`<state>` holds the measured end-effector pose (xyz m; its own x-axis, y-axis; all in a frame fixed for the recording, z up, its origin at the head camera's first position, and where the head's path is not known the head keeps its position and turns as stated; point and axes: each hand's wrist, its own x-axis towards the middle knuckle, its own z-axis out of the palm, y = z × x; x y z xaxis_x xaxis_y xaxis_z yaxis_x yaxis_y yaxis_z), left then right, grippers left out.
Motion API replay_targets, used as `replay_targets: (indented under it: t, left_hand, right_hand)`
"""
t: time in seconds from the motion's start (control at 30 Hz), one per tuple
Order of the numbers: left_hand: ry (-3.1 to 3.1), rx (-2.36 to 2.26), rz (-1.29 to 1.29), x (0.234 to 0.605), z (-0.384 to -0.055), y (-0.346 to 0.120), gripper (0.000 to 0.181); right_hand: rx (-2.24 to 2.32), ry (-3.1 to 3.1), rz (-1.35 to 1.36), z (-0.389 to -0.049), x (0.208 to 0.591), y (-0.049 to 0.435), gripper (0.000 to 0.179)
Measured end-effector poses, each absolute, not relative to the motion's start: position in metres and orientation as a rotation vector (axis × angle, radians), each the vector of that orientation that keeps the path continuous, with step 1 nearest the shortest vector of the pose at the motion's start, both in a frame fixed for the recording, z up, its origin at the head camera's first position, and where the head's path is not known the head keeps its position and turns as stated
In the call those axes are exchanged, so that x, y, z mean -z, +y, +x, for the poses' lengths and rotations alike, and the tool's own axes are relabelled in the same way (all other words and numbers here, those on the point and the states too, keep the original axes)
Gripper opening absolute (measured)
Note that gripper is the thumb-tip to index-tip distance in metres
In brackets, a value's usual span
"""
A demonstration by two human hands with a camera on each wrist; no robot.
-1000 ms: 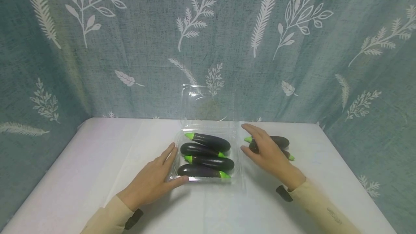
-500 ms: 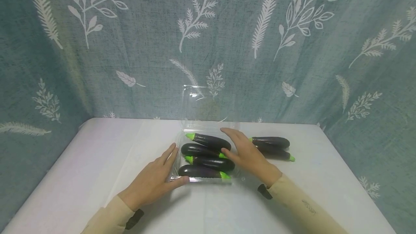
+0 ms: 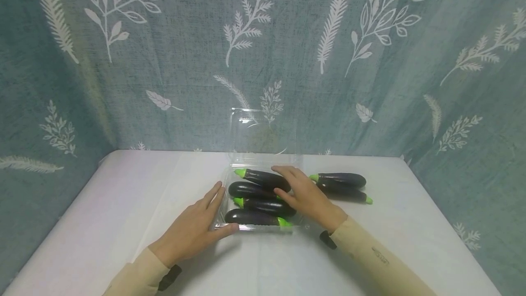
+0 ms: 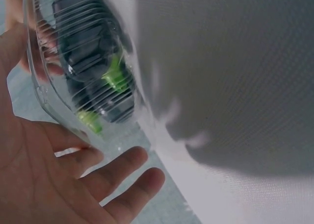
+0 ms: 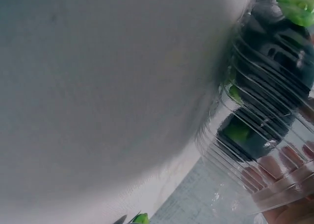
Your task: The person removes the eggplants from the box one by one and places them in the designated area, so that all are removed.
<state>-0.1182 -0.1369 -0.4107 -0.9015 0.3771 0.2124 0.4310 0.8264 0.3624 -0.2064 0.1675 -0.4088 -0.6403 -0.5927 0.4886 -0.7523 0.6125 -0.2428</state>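
A clear plastic clamshell container (image 3: 263, 228) sits on the table with its lid (image 3: 263, 137) raised at the back. Several dark eggplants (image 3: 269, 205) with green stem ends lie crosswise in it. My left hand (image 3: 192, 228) rests along its left wall, fingers extended and thumb at the front rim. My right hand (image 3: 306, 197) is over the right side, its fingers reaching above the right ends of the upper eggplants; whether they touch is unclear. Through the ribbed wall in the right wrist view, fingers (image 5: 270, 167) show behind the plastic.
Two more eggplants, an upper one (image 3: 344, 179) and a lower one (image 3: 347, 192), lie side by side to the right of the container. A white cloth covers the table (image 3: 135, 204). Behind it hangs a green-grey curtain (image 3: 189, 58) with white leaf patterns.
My right hand has moved left, from above the two loose eggplants to over the container's right side. The left hand stays at the container's left wall.
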Motion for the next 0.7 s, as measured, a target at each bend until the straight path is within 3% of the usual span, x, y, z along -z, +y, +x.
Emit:
replay_targets:
  t: [0.7]
  left_hand:
    - [-2.870, 0.607, -0.639, 0.413, -0.118, -0.137, 0.099]
  right_hand:
    - [-0.389, -2.426, 1.070, -0.214, 0.413, 0.155, 0.046]
